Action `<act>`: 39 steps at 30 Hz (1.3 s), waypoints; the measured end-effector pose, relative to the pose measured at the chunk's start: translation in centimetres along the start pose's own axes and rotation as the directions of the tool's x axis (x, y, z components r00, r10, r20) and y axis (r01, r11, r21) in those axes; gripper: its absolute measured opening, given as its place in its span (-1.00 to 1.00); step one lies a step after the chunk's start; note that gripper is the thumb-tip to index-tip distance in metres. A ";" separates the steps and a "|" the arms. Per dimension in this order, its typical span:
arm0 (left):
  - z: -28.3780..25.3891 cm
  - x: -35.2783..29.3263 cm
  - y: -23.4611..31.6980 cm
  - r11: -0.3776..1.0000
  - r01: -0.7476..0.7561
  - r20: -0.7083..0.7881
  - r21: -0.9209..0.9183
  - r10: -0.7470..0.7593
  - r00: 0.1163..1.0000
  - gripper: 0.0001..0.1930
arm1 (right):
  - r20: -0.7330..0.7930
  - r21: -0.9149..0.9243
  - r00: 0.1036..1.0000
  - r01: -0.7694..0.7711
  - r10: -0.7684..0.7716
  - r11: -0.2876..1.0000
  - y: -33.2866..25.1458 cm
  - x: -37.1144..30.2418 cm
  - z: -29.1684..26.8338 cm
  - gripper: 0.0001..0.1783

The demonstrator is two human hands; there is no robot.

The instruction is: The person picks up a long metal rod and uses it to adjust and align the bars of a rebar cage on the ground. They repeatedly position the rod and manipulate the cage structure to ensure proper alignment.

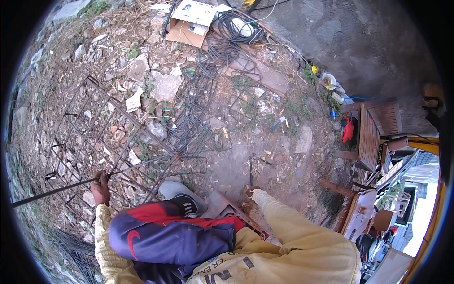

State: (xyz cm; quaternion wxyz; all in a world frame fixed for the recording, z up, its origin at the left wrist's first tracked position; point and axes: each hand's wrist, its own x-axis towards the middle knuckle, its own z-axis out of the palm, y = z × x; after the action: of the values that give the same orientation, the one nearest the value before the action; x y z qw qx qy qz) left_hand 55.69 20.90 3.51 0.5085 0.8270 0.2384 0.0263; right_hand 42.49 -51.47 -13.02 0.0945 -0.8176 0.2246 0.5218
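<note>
Curled around a long dark rod, my left hand holds it slantwise across a lattice of metal bars over rubble at my left. My right hand is at the near end of a thin dark bar; whether its fingers grip, I cannot tell. Beyond, bent rods lie heaped.

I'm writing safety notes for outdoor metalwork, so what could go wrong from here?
The long rod in the left hand crosses the metal grid, so it might snag there. Its end sticks out to the left and could poke someone passing. The loose tangle of bent rods lies just ahead of the shoe, so standing up or stepping forward might mean a trip.
</note>
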 end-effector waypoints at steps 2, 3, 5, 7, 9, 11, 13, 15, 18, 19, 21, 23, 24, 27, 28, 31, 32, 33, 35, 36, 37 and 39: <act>-0.4 -0.1 0.4 0.998 0.046 -0.010 0.039 -0.046 0.999 -0.80 | 0.040 -0.197 0.979 0.203 -0.199 0.959 -2.3 0.4 -1.2 -0.56; -0.5 0.1 -0.1 1.000 -0.021 -0.055 0.012 0.021 0.998 -0.80 | -0.040 -0.126 0.971 0.229 -0.235 0.965 -4.8 0.8 -1.9 -0.56; -1.2 0.0 -0.3 0.995 -0.036 -0.044 0.091 0.040 0.998 -0.81 | -0.194 0.018 0.944 0.274 -0.266 0.961 -7.8 0.8 -2.2 -0.54; 4.6 0.3 0.2 0.999 -0.035 0.044 -0.009 0.036 0.998 -0.82 | -0.165 0.279 0.985 0.103 -0.059 0.955 -0.6 3.3 -4.3 -0.48; -0.8 0.3 -1.8 0.993 -0.052 -0.082 0.102 0.061 0.995 -0.84 | -0.207 0.040 0.957 0.217 -0.205 0.975 -12.1 1.7 -3.2 -0.50; -2.4 -0.9 -0.8 0.992 0.006 -0.094 0.123 0.006 0.996 -0.84 | -0.067 0.241 0.958 0.286 -0.278 0.928 -16.6 -1.1 -4.6 -0.60; 1.3 -0.7 0.4 0.998 0.024 -0.076 0.051 -0.020 0.997 -0.82 | -0.109 0.367 0.946 0.324 -0.306 0.872 -12.2 1.4 -3.1 -0.62; 0.6 -0.1 -0.8 0.986 0.031 -0.096 0.163 -0.015 0.995 -0.81 | -0.104 0.454 0.925 0.371 -0.365 0.810 -12.9 2.3 -2.2 -0.59; 1.9 -0.4 3.9 0.958 0.078 -0.096 0.276 -0.053 0.994 -0.77 | -0.079 0.432 0.869 0.472 -0.489 0.769 -12.1 1.3 -1.1 -0.55; 1.2 -0.4 3.7 0.951 0.106 -0.121 0.290 -0.073 0.990 -0.75 | -0.059 0.374 0.859 0.491 -0.508 0.787 -12.8 1.0 -1.2 -0.54; 0.4 -0.3 2.5 0.939 0.071 -0.149 0.336 -0.022 0.989 -0.74 | -0.064 0.263 0.835 0.542 -0.546 0.798 -13.8 -0.1 -1.3 -0.53; 0.1 -0.9 3.2 0.942 0.161 -0.159 0.294 -0.118 0.980 -0.73 | -0.075 0.227 0.811 0.581 -0.580 0.782 -14.2 -2.2 -2.0 -0.54; 0.4 -1.2 4.3 0.944 0.142 -0.157 0.299 -0.098 0.983 -0.74 | -0.068 0.237 0.805 0.587 -0.589 0.774 -14.2 -3.2 -2.7 -0.55; 0.9 -0.6 4.5 0.959 0.060 -0.185 0.278 -0.008 0.983 -0.75 | -0.048 0.419 0.894 0.423 -0.446 0.803 -14.5 -2.9 -4.4 -0.57; 0.9 -0.4 4.5 0.968 0.052 -0.166 0.246 -0.011 0.986 -0.74 | -0.007 0.428 0.906 0.386 -0.424 0.817 -14.7 -3.0 -5.1 -0.60; 0.4 -1.4 1.6 0.937 0.176 -0.168 0.302 -0.129 0.977 -0.74 | -0.036 0.527 0.837 0.480 -0.545 0.702 -18.6 -7.4 -6.3 -0.68; 2.5 0.5 6.0 0.968 0.103 -0.140 0.229 -0.072 0.988 -0.76 | -0.104 0.610 0.798 0.522 -0.594 0.595 -18.3 -5.5 -9.6 -0.69; 2.1 0.4 4.8 0.962 0.041 -0.210 0.270 0.018 0.978 -0.78 | -0.082 0.682 0.717 0.547 -0.692 0.485 -20.0 -4.0 -10.5 -0.70; 1.7 -2.0 0.5 0.955 0.121 -0.250 0.270 -0.051 0.967 -0.76 | -0.216 0.418 0.598 0.771 -0.772 0.480 -30.1 -13.1 -11.5 -0.70; 1.9 -2.2 -0.1 0.937 0.107 -0.236 0.331 -0.027 0.971 -0.75 | -0.204 0.405 0.555 0.797 -0.806 0.447 -34.3 -16.1 -12.7 -0.70; 1.9 -2.4 -0.7 0.938 0.152 -0.249 0.312 -0.074 0.966 -0.75 | -0.240 0.316 0.442 0.877 -0.864 0.361 -38.9 -20.9 -13.3 -0.69; 2.7 -1.3 2.0 0.972 0.134 -0.216 0.194 -0.091 0.972 -0.75 | -0.259 0.167 0.254 0.962 -0.932 0.216 -46.4 -27.3 -16.0 -0.61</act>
State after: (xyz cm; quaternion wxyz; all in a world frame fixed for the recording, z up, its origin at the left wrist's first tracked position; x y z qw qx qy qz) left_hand 56.07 17.37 4.20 0.3927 0.8534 0.3379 0.0574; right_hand 67.37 -9.48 14.74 0.4999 -0.7856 -0.2411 0.2736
